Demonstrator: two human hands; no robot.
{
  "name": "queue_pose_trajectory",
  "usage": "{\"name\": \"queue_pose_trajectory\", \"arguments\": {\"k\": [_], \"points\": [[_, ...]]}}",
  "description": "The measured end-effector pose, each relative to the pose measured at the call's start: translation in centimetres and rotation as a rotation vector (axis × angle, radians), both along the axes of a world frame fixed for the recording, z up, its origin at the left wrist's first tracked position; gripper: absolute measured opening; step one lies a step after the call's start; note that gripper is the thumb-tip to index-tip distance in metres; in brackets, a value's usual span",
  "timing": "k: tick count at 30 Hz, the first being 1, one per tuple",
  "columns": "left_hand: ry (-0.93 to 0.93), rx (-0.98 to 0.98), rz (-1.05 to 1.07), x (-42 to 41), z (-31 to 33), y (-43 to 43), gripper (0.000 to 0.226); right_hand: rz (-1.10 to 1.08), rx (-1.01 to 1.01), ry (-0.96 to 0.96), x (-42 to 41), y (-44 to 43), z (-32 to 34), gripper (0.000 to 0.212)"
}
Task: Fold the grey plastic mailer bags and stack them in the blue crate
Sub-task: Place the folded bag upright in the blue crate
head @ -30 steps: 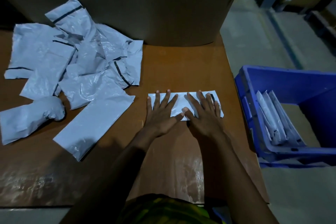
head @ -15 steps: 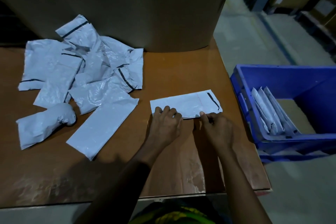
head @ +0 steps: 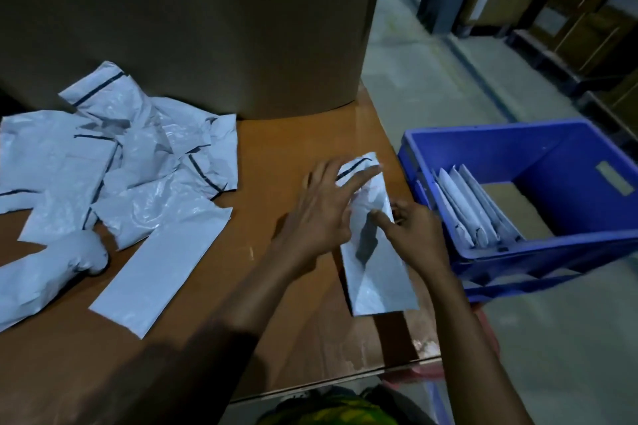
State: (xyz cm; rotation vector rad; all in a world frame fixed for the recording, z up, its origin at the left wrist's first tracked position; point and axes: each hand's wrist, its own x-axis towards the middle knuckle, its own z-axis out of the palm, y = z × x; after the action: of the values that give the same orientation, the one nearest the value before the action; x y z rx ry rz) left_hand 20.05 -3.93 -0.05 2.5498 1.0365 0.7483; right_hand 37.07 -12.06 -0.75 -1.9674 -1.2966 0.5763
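Note:
A folded grey mailer bag [head: 378, 272] is lifted off the brown table [head: 283, 148], turned lengthwise with its black-striped end pointing away from me. My right hand [head: 412, 235] pinches its right edge near the middle. My left hand [head: 324, 214] lies with straight, spread fingers against the bag's upper left part. The blue crate [head: 552, 148] stands to the right, below table height, with several folded bags [head: 473, 207] standing on edge along its left wall. A heap of unfolded grey bags [head: 114, 169] lies at the table's left.
A tall cardboard box [head: 193, 21] stands at the back of the table. One flat folded bag [head: 162, 269] lies loose in front of the heap. Concrete floor and shelves with cartons are at the right, behind the crate.
The bag lay crosswise on the table with both hands at its near edge; now it is raised and turned lengthwise, shifted right toward the crate. My left fingers have straightened.

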Motion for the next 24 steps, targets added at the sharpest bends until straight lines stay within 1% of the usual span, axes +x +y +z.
{"name": "queue_pose_trajectory", "arguments": {"k": [1, 2, 3, 4, 6, 8, 11, 15, 18, 21, 22, 24], "points": [[0.068, 0.080, -0.063, 1.1, 1.6, 0.9, 0.084, 0.023, -0.003, -0.056, 0.6, -0.2, 1.2, 0.032], [0.124, 0.137, -0.133, 2.3, 3.0, 1.6, 0.083, 0.033, -0.011, -0.100, 1.3, -0.5, 2.3, 0.034], [0.172, 0.177, -0.203, 3.5, 4.1, 2.3, 0.076, 0.037, -0.012, -0.135, 2.1, -0.9, 3.1, 0.032], [0.215, 0.200, -0.265, 4.7, 4.9, 2.9, 0.063, 0.026, -0.010, -0.161, 2.9, -1.2, 3.9, 0.030], [0.270, 0.201, -0.353, 7.2, 5.9, 4.0, 0.041, -0.017, -0.005, -0.203, 4.9, -2.0, 5.1, 0.024], [0.279, 0.208, -0.422, 9.8, 6.6, 4.8, 0.030, -0.060, -0.029, -0.231, 7.0, -2.8, 6.1, 0.018], [0.249, 0.309, -0.487, 14.3, 7.9, 6.0, 0.021, -0.124, -0.089, -0.279, 10.4, -4.0, 6.8, 0.021], [0.265, 0.442, -0.517, 21.3, 9.1, 8.3, 0.019, -0.258, -0.129, -0.409, 15.1, -4.6, 7.5, 0.019], [0.277, 0.517, -0.517, 27.0, 8.6, 9.8, 0.023, -0.347, -0.145, -0.506, 19.3, -4.2, 8.1, 0.015], [0.291, 0.517, -0.504, 31.9, 6.7, 10.9, 0.026, -0.394, -0.123, -0.551, 23.6, -3.8, 7.2, 0.013], [0.306, 0.518, -0.508, 33.4, 5.6, 11.1, 0.027, -0.399, -0.146, -0.563, 25.1, -3.6, 6.5, 0.013], [0.361, 0.516, -0.526, 36.0, 2.9, 11.3, 0.030, -0.393, -0.257, -0.587, 27.7, -3.2, 4.3, 0.013]]}}
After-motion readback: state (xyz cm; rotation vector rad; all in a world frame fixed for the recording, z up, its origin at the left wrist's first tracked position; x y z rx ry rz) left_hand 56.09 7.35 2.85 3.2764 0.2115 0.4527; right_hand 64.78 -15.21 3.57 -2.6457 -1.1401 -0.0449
